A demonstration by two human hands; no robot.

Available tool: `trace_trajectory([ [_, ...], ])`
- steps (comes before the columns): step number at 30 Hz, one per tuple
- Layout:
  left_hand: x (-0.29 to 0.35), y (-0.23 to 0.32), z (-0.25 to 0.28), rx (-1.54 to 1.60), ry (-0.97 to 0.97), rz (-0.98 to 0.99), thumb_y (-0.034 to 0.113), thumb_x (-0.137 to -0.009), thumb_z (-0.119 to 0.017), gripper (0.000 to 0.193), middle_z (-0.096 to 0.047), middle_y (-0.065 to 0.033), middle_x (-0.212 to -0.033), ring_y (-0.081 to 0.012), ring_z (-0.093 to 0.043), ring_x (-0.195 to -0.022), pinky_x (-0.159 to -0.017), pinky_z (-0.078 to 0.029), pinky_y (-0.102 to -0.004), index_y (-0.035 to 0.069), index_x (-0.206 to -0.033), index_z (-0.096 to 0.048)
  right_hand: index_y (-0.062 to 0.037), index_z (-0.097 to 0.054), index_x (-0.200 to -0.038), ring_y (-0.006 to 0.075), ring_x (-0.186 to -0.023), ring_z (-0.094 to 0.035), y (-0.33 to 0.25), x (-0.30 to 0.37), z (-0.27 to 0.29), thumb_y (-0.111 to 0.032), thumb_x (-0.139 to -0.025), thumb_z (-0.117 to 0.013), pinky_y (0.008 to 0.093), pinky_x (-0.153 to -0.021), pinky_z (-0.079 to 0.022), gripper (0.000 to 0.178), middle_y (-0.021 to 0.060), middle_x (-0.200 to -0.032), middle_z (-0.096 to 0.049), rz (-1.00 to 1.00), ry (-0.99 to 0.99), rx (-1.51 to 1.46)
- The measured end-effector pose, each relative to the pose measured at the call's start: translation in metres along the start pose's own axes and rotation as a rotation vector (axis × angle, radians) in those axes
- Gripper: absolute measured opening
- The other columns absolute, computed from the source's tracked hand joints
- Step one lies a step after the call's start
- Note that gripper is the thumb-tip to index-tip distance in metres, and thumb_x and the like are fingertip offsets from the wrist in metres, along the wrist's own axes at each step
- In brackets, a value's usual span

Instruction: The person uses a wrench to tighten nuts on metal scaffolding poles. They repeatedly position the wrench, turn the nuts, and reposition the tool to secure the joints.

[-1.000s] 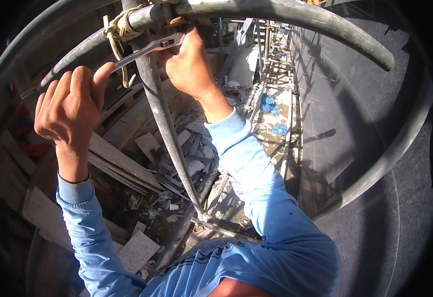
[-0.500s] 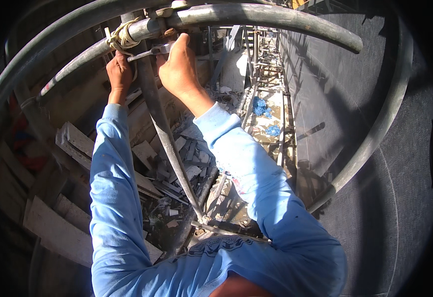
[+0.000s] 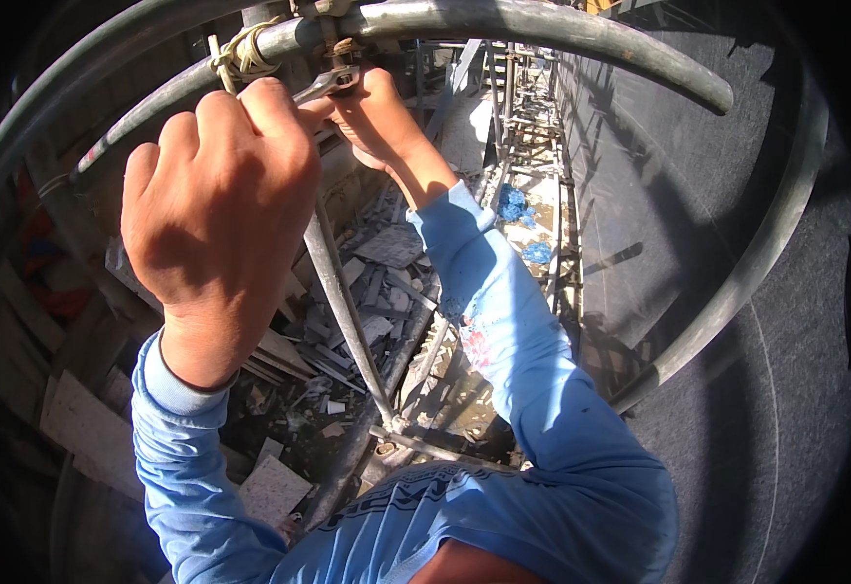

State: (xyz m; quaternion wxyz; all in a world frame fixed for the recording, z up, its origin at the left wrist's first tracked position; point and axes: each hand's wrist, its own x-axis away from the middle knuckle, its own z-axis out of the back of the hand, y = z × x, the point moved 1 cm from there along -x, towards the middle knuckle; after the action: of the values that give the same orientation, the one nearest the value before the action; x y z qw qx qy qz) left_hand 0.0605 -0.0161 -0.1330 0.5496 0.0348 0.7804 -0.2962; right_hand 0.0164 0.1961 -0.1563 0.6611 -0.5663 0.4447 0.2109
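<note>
Left hand [image 3: 221, 214] is fisting round the wrench [image 3: 318, 89], upper left, its head sitting just below the clamp [image 3: 345, 47], upper centre, right hand [image 3: 379, 112] curling there, hold unclear; seating square should prevent slipping.

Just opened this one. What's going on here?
A person is using a wrench among metal pipes. The left hand is closed around its handle, most of which the fist hides. The right hand is up by the wrench's head; how its fingers grip is hidden. The head sits just under a curved-looking grey pipe, near a light cord wound around the pipework. Broken rubble lies below.
</note>
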Motion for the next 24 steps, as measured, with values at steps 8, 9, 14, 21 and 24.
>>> trace_trajectory([
  [8,0.077,-0.044,-0.198,0.760,-0.060,0.492,0.044,-0.105,-0.042,0.054,-0.056,-0.0138,-0.059,-0.0345,-0.059,-0.057,-0.054,-0.045,-0.0397,0.007,-0.071,-0.060,0.0098,-0.046,-0.096,0.0464,-0.089,-0.063,0.002,-0.001,-0.013,0.001,-0.073,-0.068,0.0459,-0.079,-0.050,0.033,0.0297,-0.087,-0.061,0.196,0.403,0.642],
  [9,0.078,-0.027,-0.214,0.836,0.048,0.556,0.042,-0.106,-0.040,0.053,-0.054,-0.0113,-0.058,-0.0326,-0.058,-0.055,-0.055,-0.045,-0.0391,0.006,-0.072,-0.060,0.0096,-0.045,-0.098,0.0486,-0.090,-0.062,0.002,0.001,-0.006,0.001,-0.073,-0.068,0.0470,-0.080,-0.050,0.035,0.0301,-0.087,-0.061,0.236,0.424,0.676],
  [14,0.080,0.020,-0.291,1.264,0.199,0.756,0.040,-0.107,-0.037,0.054,-0.055,-0.0107,-0.062,-0.0176,-0.050,-0.058,-0.058,-0.043,-0.0339,-0.001,-0.080,-0.061,0.0078,-0.047,-0.097,0.0312,-0.089,-0.067,-0.011,0.012,-0.018,-0.008,-0.075,-0.077,0.0392,-0.079,-0.050,0.040,0.0239,-0.091,-0.065,0.211,0.413,0.706],
  [21,0.085,0.001,-0.257,1.033,-0.107,0.656,0.039,-0.105,-0.041,0.046,-0.060,-0.0145,-0.067,-0.0347,-0.059,-0.062,-0.059,-0.045,-0.0410,0.004,-0.086,-0.063,0.0020,-0.057,-0.117,0.0206,-0.090,-0.066,0.003,0.016,0.025,-0.012,-0.098,-0.056,0.0398,-0.084,-0.057,0.024,0.0144,-0.104,-0.067,0.022,-0.148,-0.237],
  [24,0.087,-0.033,-0.175,0.853,-0.097,0.501,0.039,-0.095,-0.063,0.035,-0.060,-0.0088,-0.065,-0.0294,-0.061,-0.062,-0.057,-0.046,-0.0374,0.005,-0.084,-0.064,0.0029,-0.058,-0.120,0.0213,-0.093,-0.067,0.008,0.021,0.021,-0.027,-0.103,-0.055,0.0389,-0.088,-0.055,0.035,0.0151,-0.109,-0.066,-0.004,-0.215,-0.375],
])
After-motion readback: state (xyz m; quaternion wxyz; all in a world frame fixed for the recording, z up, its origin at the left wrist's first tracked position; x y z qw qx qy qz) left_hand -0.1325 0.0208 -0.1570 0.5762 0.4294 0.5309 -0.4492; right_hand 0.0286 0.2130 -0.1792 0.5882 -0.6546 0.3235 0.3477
